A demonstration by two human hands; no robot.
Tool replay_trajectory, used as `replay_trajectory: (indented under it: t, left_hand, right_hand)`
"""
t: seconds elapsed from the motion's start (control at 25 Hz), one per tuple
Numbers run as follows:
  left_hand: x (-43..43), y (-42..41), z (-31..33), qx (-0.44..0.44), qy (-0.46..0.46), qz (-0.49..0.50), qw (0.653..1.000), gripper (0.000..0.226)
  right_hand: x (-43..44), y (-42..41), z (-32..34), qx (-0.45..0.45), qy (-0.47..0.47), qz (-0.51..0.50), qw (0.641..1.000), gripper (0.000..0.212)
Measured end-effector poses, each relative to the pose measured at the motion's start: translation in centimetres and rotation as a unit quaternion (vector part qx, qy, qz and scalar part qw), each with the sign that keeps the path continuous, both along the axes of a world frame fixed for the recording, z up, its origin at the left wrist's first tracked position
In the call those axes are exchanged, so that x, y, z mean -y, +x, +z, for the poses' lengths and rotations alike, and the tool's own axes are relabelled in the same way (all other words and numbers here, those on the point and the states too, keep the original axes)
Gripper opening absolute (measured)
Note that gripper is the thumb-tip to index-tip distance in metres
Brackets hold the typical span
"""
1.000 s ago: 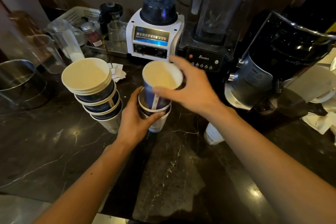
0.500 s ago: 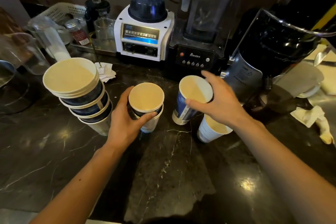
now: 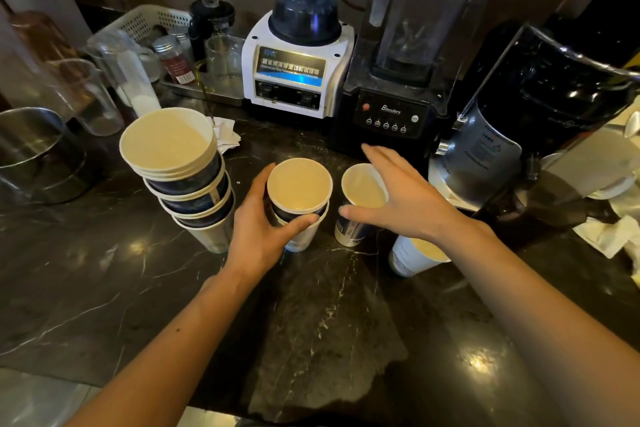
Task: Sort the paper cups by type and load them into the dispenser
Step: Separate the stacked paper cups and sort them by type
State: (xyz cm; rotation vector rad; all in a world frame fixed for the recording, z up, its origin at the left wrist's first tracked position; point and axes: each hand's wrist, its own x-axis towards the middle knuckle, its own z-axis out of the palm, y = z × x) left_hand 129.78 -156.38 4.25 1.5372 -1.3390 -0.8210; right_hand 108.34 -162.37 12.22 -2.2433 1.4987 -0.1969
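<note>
A leaning stack of wide blue-and-white paper cups (image 3: 187, 177) stands on the dark marble counter at the left. My left hand (image 3: 258, 229) grips a short stack of nested cups (image 3: 299, 199) in the middle. Just right of it a single tall blue cup (image 3: 360, 204) stands upright on the counter. My right hand (image 3: 401, 199) hovers over that cup with fingers spread, the thumb near its rim, holding nothing. Under my right wrist a white cup (image 3: 414, 255) stands tilted. No dispenser is in view.
Behind the cups stand a white blender (image 3: 298, 76), a black blender (image 3: 394, 104) and a black machine (image 3: 540, 121) at the right. Glass jugs (image 3: 93, 94), a steel pot (image 3: 38, 152), a white basket (image 3: 145, 22) and crumpled napkins (image 3: 609, 236) crowd the counter's edges.
My right hand pulled the tall blue cup out of the nested stack, set it down to the right and let go. My left hand kept hold of the stack.
</note>
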Motion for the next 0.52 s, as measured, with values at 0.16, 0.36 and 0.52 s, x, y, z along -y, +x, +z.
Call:
replay_trajectory:
  t: [0.16,0.36,0.52]
  left_hand:
    - [-0.2,0.0,0.3,-0.011,-0.004,-0.005,1.0,0.101]
    - [-0.2,0.5,-0.1,-0.013,0.0,-0.018,1.0,0.097]
    - [0.3,0.6,-0.1,-0.022,0.002,-0.033,0.999,0.097]
  right_hand:
    - [0.1,4.1,1.1,0.045,0.007,0.068,0.997,0.098]
    - [0.2,6.8,0.0,0.015,0.012,0.072,0.997,0.102]
    - [0.2,6.6,0.5,-0.005,-0.034,0.051,0.998,0.104]
